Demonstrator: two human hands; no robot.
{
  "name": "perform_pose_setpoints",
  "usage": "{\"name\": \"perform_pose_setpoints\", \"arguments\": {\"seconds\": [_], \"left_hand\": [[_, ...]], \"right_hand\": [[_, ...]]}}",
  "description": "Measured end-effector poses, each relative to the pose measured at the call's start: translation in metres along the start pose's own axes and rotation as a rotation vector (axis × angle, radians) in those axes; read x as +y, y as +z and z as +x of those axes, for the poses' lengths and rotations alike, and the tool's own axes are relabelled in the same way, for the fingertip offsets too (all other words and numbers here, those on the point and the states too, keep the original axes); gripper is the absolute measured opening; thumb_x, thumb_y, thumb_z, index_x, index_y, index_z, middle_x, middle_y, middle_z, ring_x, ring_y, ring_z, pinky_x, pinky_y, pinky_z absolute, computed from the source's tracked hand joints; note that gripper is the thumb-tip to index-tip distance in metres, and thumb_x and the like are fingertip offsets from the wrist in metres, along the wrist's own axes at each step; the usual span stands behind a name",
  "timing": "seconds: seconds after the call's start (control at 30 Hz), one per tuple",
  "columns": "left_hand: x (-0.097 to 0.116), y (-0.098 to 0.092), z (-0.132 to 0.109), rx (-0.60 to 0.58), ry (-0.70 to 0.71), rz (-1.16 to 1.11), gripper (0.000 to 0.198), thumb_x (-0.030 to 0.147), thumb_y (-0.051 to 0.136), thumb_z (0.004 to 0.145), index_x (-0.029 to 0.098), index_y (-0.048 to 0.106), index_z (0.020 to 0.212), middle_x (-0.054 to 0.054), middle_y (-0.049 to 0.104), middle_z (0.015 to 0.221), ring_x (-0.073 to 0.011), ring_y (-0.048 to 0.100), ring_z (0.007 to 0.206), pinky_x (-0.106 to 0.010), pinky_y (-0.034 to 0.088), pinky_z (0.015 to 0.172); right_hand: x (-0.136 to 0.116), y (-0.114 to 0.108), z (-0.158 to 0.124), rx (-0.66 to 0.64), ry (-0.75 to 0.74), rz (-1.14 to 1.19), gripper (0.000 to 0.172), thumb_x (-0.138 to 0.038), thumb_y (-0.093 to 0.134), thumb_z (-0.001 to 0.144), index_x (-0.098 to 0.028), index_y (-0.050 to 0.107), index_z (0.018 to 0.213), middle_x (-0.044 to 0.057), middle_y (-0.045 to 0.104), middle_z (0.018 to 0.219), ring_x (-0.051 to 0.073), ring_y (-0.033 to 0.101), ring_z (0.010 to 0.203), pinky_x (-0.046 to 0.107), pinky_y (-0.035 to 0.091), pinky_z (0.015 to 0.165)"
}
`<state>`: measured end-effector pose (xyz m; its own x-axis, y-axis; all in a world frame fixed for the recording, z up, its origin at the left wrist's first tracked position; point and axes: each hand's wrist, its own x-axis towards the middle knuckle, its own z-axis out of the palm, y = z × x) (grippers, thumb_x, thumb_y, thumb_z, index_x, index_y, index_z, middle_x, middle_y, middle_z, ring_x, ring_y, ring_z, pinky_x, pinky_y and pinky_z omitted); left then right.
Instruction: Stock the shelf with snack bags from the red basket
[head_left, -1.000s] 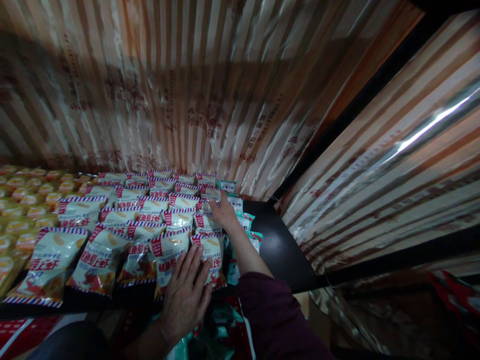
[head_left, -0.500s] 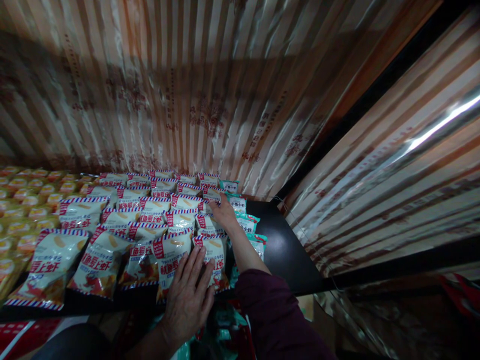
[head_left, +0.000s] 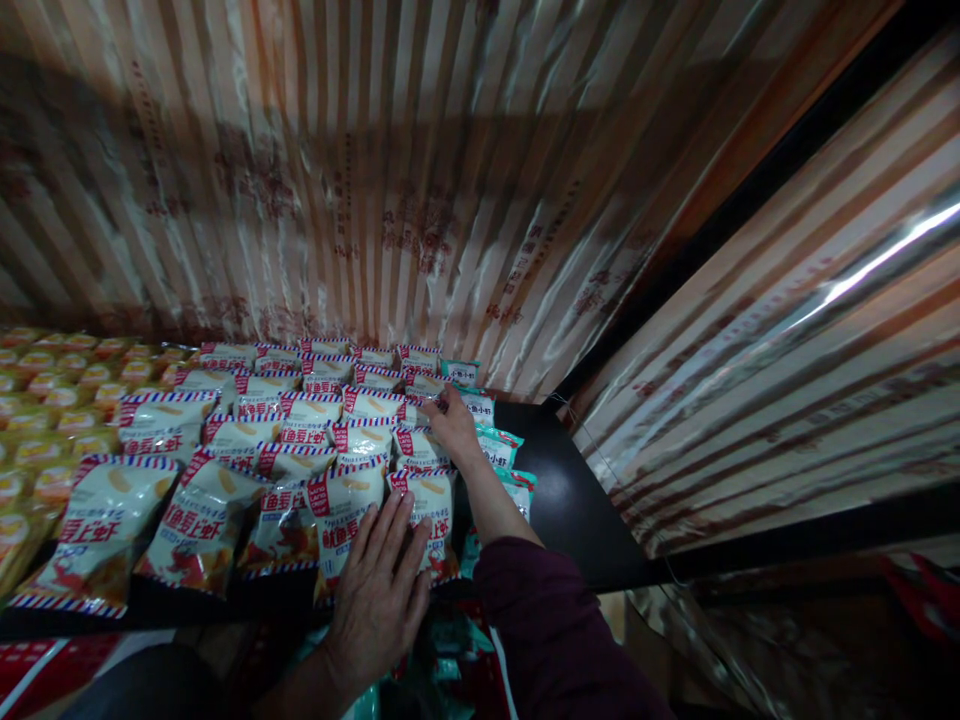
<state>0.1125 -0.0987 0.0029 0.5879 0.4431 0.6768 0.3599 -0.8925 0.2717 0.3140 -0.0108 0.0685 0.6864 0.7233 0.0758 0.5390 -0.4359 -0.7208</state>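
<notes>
White snack bags with red lettering and striped edges (head_left: pixel 196 520) stand in close rows on a black shelf (head_left: pixel 577 500). My left hand (head_left: pixel 381 580) lies flat against the front bags, its fingers spread over a white snack bag (head_left: pixel 429 505). Reaching over the front row, my right hand (head_left: pixel 455 428) has its fingers closed at the edge of a white bag (head_left: pixel 418 412) near the right end of a middle row; the fingertips are partly hidden. Beside that wrist runs a column of teal snack bags (head_left: pixel 499 447).
Yellow packaged snacks (head_left: pixel 56 385) fill the shelf's left side. Striped plastic sheeting (head_left: pixel 360 200) hangs behind, and more sheeting (head_left: pixel 787 350) covers the right side. A black frame post (head_left: pixel 720 220) slants between them. Below the front edge are teal packages (head_left: pixel 450 665) and a red crate (head_left: pixel 52 670).
My right hand has drawn slightly right, and its fingers look more bent at the bag's edge. My left hand stays in nearly the same place.
</notes>
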Motion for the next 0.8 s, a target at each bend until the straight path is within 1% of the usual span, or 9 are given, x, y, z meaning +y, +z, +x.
{"name": "perform_pose_setpoints", "arguments": {"seconds": [0.13,0.23,0.33,0.43,0.53,0.6,0.67,0.73,0.8], "left_hand": [[0.000,-0.001,0.001,0.001,0.012,0.013,0.046,0.028,0.055,0.086,0.016,0.050,0.131,-0.016,0.043,0.144,-0.0286,0.032,0.138,-0.048,0.027,0.113],[0.000,-0.003,0.002,0.006,0.017,0.009,0.047,0.028,0.055,0.086,0.016,0.050,0.131,-0.016,0.042,0.145,-0.0288,0.032,0.139,-0.047,0.026,0.113],[0.000,-0.004,0.003,0.011,0.015,0.017,0.048,0.028,0.055,0.086,0.016,0.049,0.132,-0.016,0.042,0.145,-0.0284,0.032,0.139,-0.047,0.027,0.112],[0.000,-0.003,0.002,0.013,0.019,0.029,0.047,0.028,0.054,0.086,0.016,0.049,0.131,-0.015,0.042,0.145,-0.0279,0.032,0.139,-0.046,0.027,0.112],[0.000,0.000,0.000,0.012,0.000,0.010,0.047,0.029,0.055,0.086,0.017,0.050,0.131,-0.015,0.042,0.145,-0.0280,0.031,0.139,-0.046,0.025,0.113],[0.000,0.002,0.000,0.010,-0.012,-0.007,0.048,0.028,0.055,0.085,0.017,0.050,0.131,-0.015,0.041,0.146,-0.0284,0.030,0.139,-0.047,0.025,0.113],[0.000,0.002,0.000,0.011,-0.009,-0.010,0.048,0.026,0.055,0.085,0.016,0.049,0.132,-0.015,0.041,0.146,-0.0289,0.029,0.139,-0.047,0.025,0.113],[0.001,0.001,0.001,0.007,-0.002,-0.002,0.048,0.025,0.054,0.086,0.016,0.049,0.133,-0.016,0.039,0.147,-0.0292,0.029,0.140,-0.047,0.025,0.113],[0.001,0.000,0.002,-0.001,0.001,0.002,0.049,0.025,0.055,0.086,0.016,0.048,0.133,-0.016,0.038,0.147,-0.0297,0.030,0.139,-0.047,0.025,0.112]], "right_hand": [[-0.007,-0.002,0.002,0.003,-0.031,-0.098,0.055,-0.028,0.053,0.084,-0.012,0.044,0.136,0.012,0.061,0.127,0.021,0.057,0.117,0.032,0.042,0.100],[-0.011,-0.002,0.004,-0.014,-0.018,-0.213,0.056,-0.031,0.051,0.086,-0.010,0.042,0.137,0.013,0.060,0.128,0.022,0.057,0.117,0.031,0.043,0.099],[-0.013,-0.001,0.006,-0.027,-0.016,-0.280,0.053,-0.030,0.049,0.088,-0.010,0.042,0.137,0.013,0.064,0.122,0.022,0.060,0.113,0.031,0.046,0.095],[-0.015,-0.001,0.006,-0.025,-0.051,-0.317,0.049,-0.028,0.049,0.087,-0.013,0.046,0.134,0.013,0.063,0.123,0.022,0.060,0.113,0.031,0.045,0.095],[-0.019,-0.003,0.004,-0.028,-0.084,-0.386,0.048,-0.027,0.052,0.086,-0.013,0.049,0.132,0.016,0.063,0.122,0.025,0.060,0.111,0.035,0.045,0.094],[-0.023,-0.004,0.002,-0.020,-0.121,-0.493,0.045,-0.030,0.051,0.086,-0.013,0.054,0.127,0.017,0.064,0.119,0.027,0.061,0.108,0.038,0.045,0.092],[-0.026,-0.005,0.003,-0.004,-0.199,-0.593,0.038,-0.030,0.049,0.087,-0.015,0.060,0.120,0.015,0.066,0.115,0.027,0.060,0.108,0.038,0.044,0.093],[-0.028,-0.004,0.007,0.002,-0.285,-0.621,0.034,-0.026,0.047,0.088,-0.016,0.063,0.116,0.013,0.067,0.113,0.024,0.058,0.109,0.035,0.041,0.096],[-0.028,-0.003,0.015,-0.010,-0.342,-0.612,0.035,-0.021,0.044,0.088,-0.016,0.062,0.118,0.011,0.066,0.116,0.021,0.056,0.112,0.031,0.037,0.101]]}}
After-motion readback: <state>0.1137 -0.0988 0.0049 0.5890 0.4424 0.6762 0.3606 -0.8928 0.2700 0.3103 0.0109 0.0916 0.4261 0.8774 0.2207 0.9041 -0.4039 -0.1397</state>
